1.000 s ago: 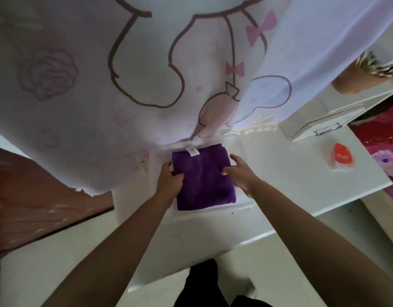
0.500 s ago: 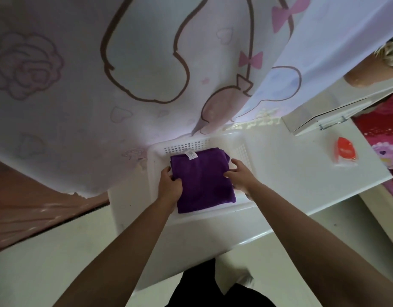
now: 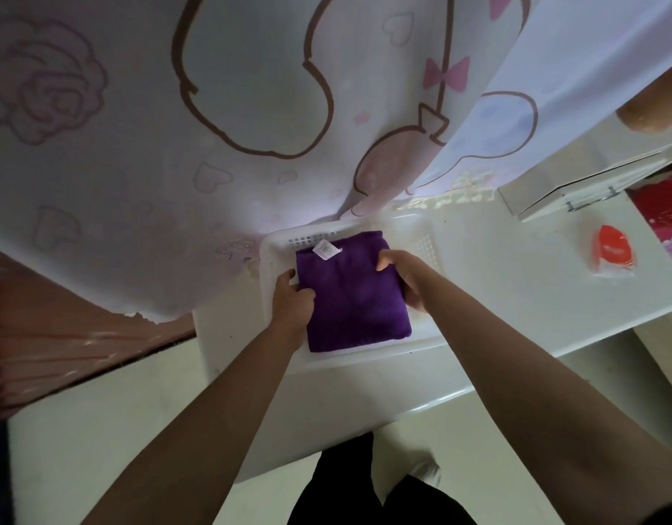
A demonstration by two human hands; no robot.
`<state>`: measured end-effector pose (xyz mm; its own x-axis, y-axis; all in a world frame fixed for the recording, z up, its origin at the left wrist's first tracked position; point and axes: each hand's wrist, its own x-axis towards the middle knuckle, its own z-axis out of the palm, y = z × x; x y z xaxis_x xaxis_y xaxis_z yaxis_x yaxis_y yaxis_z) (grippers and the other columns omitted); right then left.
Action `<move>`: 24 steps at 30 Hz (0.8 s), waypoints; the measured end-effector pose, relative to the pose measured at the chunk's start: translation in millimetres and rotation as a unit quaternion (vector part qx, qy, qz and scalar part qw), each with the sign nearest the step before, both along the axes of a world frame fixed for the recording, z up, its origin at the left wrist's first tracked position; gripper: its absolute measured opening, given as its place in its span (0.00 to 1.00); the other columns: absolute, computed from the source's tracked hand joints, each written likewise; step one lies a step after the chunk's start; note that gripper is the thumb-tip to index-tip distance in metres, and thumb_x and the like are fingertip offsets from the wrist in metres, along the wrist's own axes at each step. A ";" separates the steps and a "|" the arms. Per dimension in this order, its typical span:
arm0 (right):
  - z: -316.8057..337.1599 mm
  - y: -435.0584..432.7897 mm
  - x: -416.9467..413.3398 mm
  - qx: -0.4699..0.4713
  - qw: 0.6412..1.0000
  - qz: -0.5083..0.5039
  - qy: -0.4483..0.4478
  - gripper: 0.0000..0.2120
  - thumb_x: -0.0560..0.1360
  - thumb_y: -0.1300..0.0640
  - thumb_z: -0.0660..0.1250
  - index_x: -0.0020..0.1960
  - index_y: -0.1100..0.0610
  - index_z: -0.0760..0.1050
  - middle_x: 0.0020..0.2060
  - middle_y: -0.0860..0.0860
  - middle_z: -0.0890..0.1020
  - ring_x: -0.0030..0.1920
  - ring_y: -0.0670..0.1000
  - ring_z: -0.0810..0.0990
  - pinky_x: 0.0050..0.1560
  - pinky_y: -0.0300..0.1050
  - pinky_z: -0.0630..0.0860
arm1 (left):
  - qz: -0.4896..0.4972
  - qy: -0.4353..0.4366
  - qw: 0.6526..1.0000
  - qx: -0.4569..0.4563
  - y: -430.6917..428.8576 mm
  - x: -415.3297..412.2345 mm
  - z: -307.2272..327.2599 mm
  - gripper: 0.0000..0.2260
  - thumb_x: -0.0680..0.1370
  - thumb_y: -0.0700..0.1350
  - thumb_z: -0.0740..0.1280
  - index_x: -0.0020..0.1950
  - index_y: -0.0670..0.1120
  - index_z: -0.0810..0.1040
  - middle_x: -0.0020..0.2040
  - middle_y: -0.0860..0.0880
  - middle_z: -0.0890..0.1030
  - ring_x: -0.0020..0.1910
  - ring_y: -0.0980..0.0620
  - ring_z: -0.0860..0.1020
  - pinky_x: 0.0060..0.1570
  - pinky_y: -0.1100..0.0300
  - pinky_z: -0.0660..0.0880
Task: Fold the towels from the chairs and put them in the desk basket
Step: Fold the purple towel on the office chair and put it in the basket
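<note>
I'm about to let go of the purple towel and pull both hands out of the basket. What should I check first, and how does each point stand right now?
1. Fold holds: ok. The purple towel is a compact rectangle, with its tag on top at the far edge.
2. Towel inside the basket: ok. It lies within the rim on every visible side.
3. Towel resting on the bottom: cannot tell. Its underside is hidden.
4. Hands free: not ok. The left hand and the right hand grip its side edges, so release first.
5. Curtain clear: cannot tell. The curtain hangs right at the far rim.
</note>
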<state>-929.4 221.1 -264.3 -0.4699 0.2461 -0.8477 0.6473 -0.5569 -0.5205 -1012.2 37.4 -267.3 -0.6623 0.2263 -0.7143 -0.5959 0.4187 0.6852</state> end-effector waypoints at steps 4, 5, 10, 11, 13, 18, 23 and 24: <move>-2.7 3.9 3.7 0.108 0.991 0.077 -0.014 0.27 0.69 0.66 0.61 0.67 0.56 0.75 0.57 0.55 0.82 0.52 0.56 0.82 0.54 0.50 0.80 | -0.016 0.004 1.000 -0.017 0.2 -0.4 -7.2 0.30 0.77 0.32 0.57 0.78 0.47 0.56 0.66 0.44 0.74 0.56 0.48 0.77 0.45 0.58 0.75; -5.2 4.7 6.3 0.165 0.978 0.121 -0.037 0.28 0.71 0.67 0.61 0.70 0.55 0.71 0.60 0.56 0.80 0.55 0.56 0.80 0.57 0.52 0.79 | -0.028 0.003 0.999 -0.022 0.6 -0.2 -8.5 0.30 0.77 0.32 0.57 0.78 0.47 0.54 0.67 0.44 0.74 0.56 0.48 0.77 0.48 0.57 0.75; -1.8 6.5 15.4 0.300 0.899 0.309 -0.085 0.40 0.73 0.67 0.60 0.81 0.52 0.48 0.71 0.57 0.71 0.65 0.60 0.75 0.59 0.51 0.76 | -0.074 0.040 0.996 -0.041 3.6 -3.0 -8.7 0.32 0.77 0.33 0.57 0.79 0.48 0.51 0.65 0.47 0.73 0.55 0.50 0.74 0.52 0.55 0.73; 2.0 6.6 17.0 0.346 0.860 0.365 -0.084 0.42 0.72 0.67 0.61 0.81 0.51 0.46 0.71 0.57 0.70 0.64 0.60 0.75 0.57 0.52 0.77 | -0.102 0.077 0.990 -0.058 3.2 -2.3 -7.5 0.32 0.77 0.33 0.58 0.78 0.48 0.52 0.64 0.49 0.72 0.57 0.50 0.74 0.54 0.55 0.73; 11.4 2.7 20.2 0.448 0.760 0.467 -0.057 0.47 0.70 0.67 0.64 0.80 0.48 0.43 0.75 0.57 0.62 0.67 0.61 0.71 0.59 0.54 0.77 | -0.205 0.230 0.944 -0.116 -1.1 -1.0 -6.6 0.32 0.75 0.36 0.62 0.77 0.47 0.55 0.68 0.47 0.69 0.65 0.45 0.71 0.63 0.50 0.71; 12.0 -5.9 15.7 0.482 0.581 0.656 -0.016 0.65 0.64 0.53 0.80 0.79 0.50 0.30 0.78 0.57 0.33 0.79 0.60 0.37 0.77 0.58 0.53 | -0.579 0.337 0.716 -0.194 -5.7 -7.7 -2.2 0.49 0.70 0.52 0.73 0.80 0.50 0.43 0.79 0.43 0.37 0.78 0.42 0.39 0.75 0.42 0.54; -11.5 4.9 11.7 0.466 0.572 0.672 -0.075 0.72 0.58 0.47 0.84 0.79 0.53 0.31 0.78 0.54 0.32 0.79 0.57 0.35 0.78 0.57 0.52 | -0.641 0.258 0.670 -0.270 6.1 -21.1 -20.9 0.59 0.66 0.53 0.78 0.79 0.47 0.35 0.78 0.43 0.33 0.78 0.43 0.35 0.74 0.42 0.52; -15.3 6.8 11.4 0.463 0.582 0.665 -0.073 0.73 0.57 0.47 0.84 0.79 0.53 0.31 0.78 0.54 0.32 0.79 0.56 0.35 0.78 0.57 0.53 | -0.642 0.258 0.668 -0.274 9.2 -19.2 -24.9 0.60 0.66 0.51 0.79 0.78 0.47 0.34 0.78 0.42 0.33 0.77 0.42 0.35 0.74 0.42 0.52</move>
